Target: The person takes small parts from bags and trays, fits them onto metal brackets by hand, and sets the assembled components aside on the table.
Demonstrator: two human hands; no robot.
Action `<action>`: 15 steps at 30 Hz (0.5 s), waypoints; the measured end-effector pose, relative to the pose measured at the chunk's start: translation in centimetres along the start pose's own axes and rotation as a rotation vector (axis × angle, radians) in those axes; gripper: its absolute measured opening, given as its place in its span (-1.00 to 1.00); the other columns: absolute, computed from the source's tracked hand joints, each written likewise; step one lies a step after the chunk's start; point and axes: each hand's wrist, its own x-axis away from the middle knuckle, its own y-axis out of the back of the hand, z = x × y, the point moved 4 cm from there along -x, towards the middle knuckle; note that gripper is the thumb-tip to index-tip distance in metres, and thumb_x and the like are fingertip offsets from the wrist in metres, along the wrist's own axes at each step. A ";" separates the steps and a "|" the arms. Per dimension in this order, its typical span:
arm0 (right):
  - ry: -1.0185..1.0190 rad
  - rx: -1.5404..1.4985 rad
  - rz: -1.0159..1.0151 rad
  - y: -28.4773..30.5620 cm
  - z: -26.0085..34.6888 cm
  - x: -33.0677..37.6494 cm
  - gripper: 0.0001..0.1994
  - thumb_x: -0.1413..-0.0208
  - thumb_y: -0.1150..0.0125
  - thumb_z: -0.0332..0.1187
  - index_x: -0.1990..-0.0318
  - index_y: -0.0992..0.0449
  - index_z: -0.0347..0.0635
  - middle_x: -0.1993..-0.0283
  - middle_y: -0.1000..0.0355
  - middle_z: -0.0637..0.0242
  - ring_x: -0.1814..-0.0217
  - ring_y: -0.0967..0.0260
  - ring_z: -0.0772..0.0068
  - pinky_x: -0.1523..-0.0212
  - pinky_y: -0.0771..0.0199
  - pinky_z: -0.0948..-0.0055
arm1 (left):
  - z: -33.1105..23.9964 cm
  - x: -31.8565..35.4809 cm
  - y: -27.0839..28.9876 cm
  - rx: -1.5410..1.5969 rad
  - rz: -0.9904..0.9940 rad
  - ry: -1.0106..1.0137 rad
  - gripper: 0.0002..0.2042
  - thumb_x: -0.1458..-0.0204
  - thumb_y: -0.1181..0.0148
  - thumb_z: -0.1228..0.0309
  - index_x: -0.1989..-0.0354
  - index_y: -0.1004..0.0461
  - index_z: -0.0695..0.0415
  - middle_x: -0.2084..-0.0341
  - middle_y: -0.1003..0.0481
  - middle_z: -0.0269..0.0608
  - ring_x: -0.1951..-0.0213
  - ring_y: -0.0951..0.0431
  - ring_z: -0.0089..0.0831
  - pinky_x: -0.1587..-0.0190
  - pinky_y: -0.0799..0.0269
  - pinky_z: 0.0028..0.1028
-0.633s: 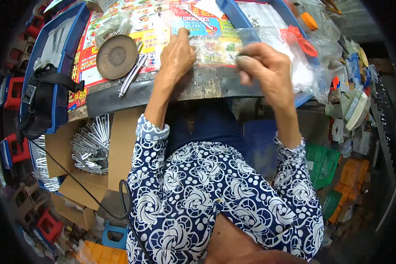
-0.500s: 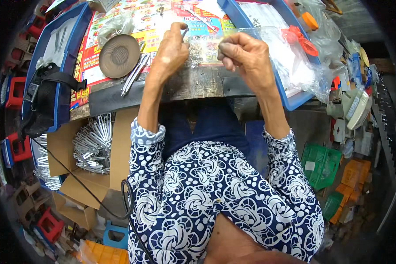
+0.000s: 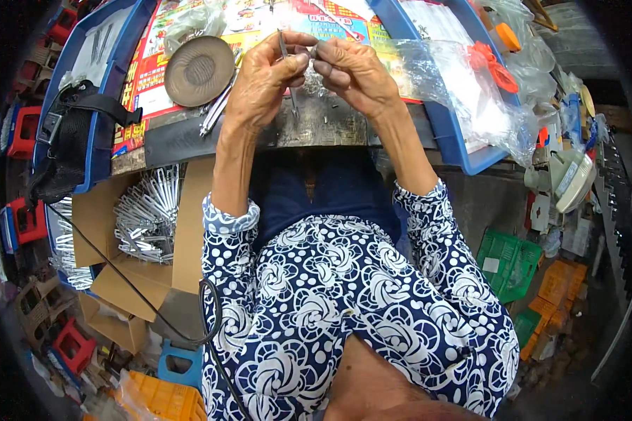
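Note:
My left hand is raised over the workbench and pinches a thin metal rod that stands roughly upright between its fingers. My right hand meets it fingertip to fingertip and grips a small metal piece against the rod's upper part. Both hands hover above a clear plastic bag of small parts lying on the colourful printed sheet that covers the bench.
A round brown dish sits left of my hands with loose metal rods beside it. A black strap pouch hangs at the bench's left edge. A cardboard box of metal pieces stands below left. Green crates are at right.
Both hands have lifted off the plastic bag and come together, now pinching the thin rod and small piece between their fingertips.

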 end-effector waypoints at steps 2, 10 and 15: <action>-0.026 0.004 0.018 -0.1 -0.1 -0.1 -0.83 -0.04 0.00 -0.32 0.46 -0.33 -0.23 0.61 -0.25 0.43 0.78 0.02 0.85 0.74 0.00 0.83 | 0.0 0.1 0.2 -0.044 -0.027 -0.057 -0.81 0.11 -0.05 0.55 0.27 -0.36 0.28 0.56 -0.35 -0.38 0.56 -0.25 -0.71 0.53 -0.16 -0.71; -0.076 -0.137 0.078 0.1 -0.9 -0.2 -0.83 0.00 -0.06 -0.35 0.48 -0.37 -0.28 0.62 -0.26 0.42 0.76 0.06 0.85 0.76 0.11 0.83 | 0.2 0.4 0.2 -0.114 -0.116 -0.111 -0.84 0.15 -0.13 0.52 0.34 -0.42 0.25 0.63 -0.36 -0.41 0.61 -0.26 -0.73 0.56 -0.16 -0.73; -0.061 -0.110 0.060 -0.2 -0.9 -0.2 -0.82 -0.01 -0.05 -0.34 0.49 -0.37 -0.28 0.63 -0.25 0.43 0.77 0.08 0.85 0.78 0.14 0.83 | -0.3 1.0 -0.2 -0.229 -0.160 -0.173 -0.86 0.15 -0.13 0.52 0.37 -0.42 0.26 0.69 -0.34 -0.45 0.65 -0.24 -0.75 0.60 -0.15 -0.75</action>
